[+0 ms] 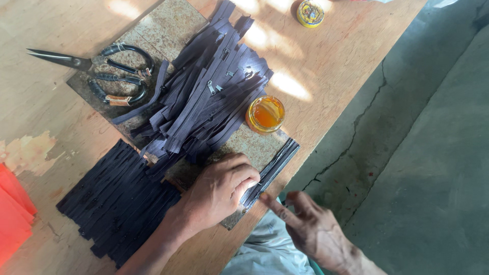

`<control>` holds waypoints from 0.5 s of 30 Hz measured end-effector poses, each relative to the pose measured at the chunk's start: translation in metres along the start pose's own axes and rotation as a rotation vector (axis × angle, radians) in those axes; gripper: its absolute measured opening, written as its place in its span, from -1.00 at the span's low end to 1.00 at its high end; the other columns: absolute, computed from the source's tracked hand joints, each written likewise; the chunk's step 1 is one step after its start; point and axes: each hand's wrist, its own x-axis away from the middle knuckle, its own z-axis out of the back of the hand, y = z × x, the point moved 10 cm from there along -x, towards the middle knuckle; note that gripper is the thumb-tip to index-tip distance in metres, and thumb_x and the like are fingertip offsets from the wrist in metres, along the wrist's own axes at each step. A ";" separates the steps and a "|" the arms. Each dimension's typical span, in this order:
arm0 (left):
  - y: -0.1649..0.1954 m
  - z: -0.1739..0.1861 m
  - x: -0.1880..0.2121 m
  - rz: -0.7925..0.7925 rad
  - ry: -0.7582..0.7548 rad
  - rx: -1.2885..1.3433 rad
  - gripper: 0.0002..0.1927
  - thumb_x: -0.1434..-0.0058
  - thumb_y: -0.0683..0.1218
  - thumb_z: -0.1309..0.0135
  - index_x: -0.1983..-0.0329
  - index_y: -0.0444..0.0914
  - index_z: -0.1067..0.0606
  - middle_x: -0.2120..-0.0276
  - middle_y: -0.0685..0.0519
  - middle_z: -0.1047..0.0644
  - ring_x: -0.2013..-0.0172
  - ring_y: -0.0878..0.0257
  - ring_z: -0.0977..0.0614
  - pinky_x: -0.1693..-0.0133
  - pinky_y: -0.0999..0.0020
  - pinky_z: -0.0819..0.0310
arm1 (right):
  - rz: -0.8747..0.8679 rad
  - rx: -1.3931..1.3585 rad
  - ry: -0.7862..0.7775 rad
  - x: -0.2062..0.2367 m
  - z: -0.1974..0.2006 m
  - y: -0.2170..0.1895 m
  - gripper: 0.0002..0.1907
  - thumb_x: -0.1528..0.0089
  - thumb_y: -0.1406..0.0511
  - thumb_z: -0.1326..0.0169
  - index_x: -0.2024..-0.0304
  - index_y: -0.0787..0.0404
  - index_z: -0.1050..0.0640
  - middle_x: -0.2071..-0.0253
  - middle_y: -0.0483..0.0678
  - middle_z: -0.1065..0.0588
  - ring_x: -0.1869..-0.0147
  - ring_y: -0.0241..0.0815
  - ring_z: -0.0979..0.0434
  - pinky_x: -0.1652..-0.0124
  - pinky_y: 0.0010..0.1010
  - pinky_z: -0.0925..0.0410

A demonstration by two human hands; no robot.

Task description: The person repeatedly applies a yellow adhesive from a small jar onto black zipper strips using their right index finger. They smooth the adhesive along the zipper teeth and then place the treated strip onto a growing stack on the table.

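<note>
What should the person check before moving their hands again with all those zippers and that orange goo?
1. Left hand pressing the single dark zipper strip flat on the speckled stone slab: ok.
2. Right hand clear of the strip: ok, its finger only points at the strip's near end.
3. Open round jar of orange liquid upright and away from both hands: ok.
4. Large black metal scissors out of reach of the hands: ok, blades shut.
5. Loose heap of dark zippers off the strip: ok.
6. Whether the strip already has goo on it: cannot tell.
</note>
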 end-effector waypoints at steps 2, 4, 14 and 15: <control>0.003 0.001 0.000 -0.026 0.024 0.005 -0.95 -0.24 -0.24 -0.05 0.24 -0.30 -0.50 0.28 -0.05 -0.52 0.21 0.01 -0.62 0.17 0.14 -0.52 | -0.106 -0.227 0.099 0.003 0.025 0.015 -0.31 -0.02 0.46 -0.18 -0.22 0.00 -0.44 0.07 0.01 -0.46 0.32 -0.29 -0.61 0.48 -0.46 -0.55; 0.003 0.001 -0.001 -0.018 0.027 0.003 -0.95 -0.24 -0.23 -0.05 0.25 -0.30 -0.51 0.27 -0.04 -0.53 0.21 0.02 -0.63 0.17 0.15 -0.53 | -0.019 -0.170 0.408 -0.003 0.074 0.017 -0.40 -0.21 0.42 -0.15 -0.26 0.19 -0.26 -0.03 0.09 -0.44 0.19 -0.22 -0.58 0.44 -0.56 -0.50; 0.007 0.002 0.003 -0.032 0.063 0.004 -0.94 -0.22 -0.21 -0.11 0.26 -0.30 -0.54 0.30 -0.03 -0.56 0.24 0.03 -0.63 0.19 0.15 -0.53 | -0.339 0.086 0.334 -0.082 0.092 0.032 -0.35 -0.16 0.36 -0.29 -0.26 0.28 -0.36 0.22 0.02 -0.67 0.20 -0.02 -0.69 0.25 -0.25 -0.53; 0.007 0.003 0.003 -0.041 0.075 0.004 -0.94 -0.22 -0.21 -0.11 0.26 -0.30 -0.55 0.30 -0.03 -0.56 0.25 0.03 -0.63 0.20 0.15 -0.53 | -0.350 0.082 0.318 -0.083 0.089 0.034 -0.32 -0.14 0.35 -0.30 -0.28 0.28 -0.35 0.23 0.02 -0.67 0.19 -0.02 -0.69 0.24 -0.25 -0.53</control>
